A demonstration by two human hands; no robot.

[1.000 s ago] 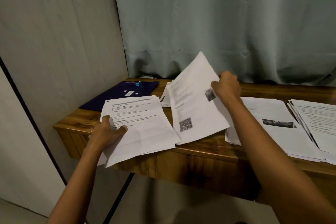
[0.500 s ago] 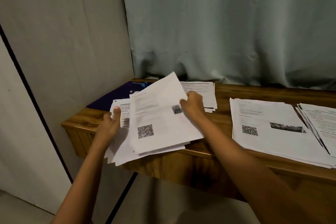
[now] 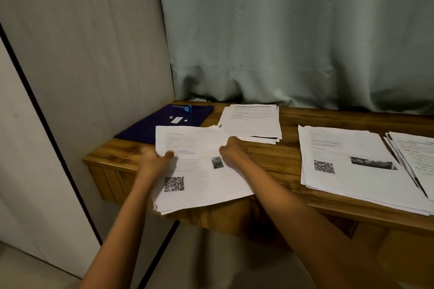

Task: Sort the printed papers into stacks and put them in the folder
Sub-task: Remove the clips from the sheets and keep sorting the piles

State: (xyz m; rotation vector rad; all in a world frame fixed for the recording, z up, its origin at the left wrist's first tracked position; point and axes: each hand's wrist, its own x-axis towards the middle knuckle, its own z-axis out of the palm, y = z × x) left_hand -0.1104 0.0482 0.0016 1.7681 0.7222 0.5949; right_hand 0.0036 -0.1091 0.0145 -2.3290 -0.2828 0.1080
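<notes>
A stack of printed papers (image 3: 204, 185) with a QR code on top lies at the table's front left, overhanging the edge. My left hand (image 3: 153, 161) grips the stack's left side, thumb on top. My right hand (image 3: 231, 149) grips the stack's upper right part, fingers curled round the paper. A dark blue folder (image 3: 164, 124) lies flat at the back left corner, partly under the stack. Another stack (image 3: 252, 122) lies behind my right hand. Two more stacks lie to the right, one with a QR code and photo (image 3: 352, 164) and one at the frame's edge (image 3: 418, 157).
A small blue stapler-like object (image 3: 184, 107) and small labels sit on the folder. The wooden table (image 3: 281, 159) stands against a wall on the left and a grey curtain (image 3: 293, 42) behind. Bare wood shows between the middle and right stacks.
My right hand carried the QR-code sheets leftward and laid them onto the stack under my left hand. Both hands now hold the joined stack at the table's front left.
</notes>
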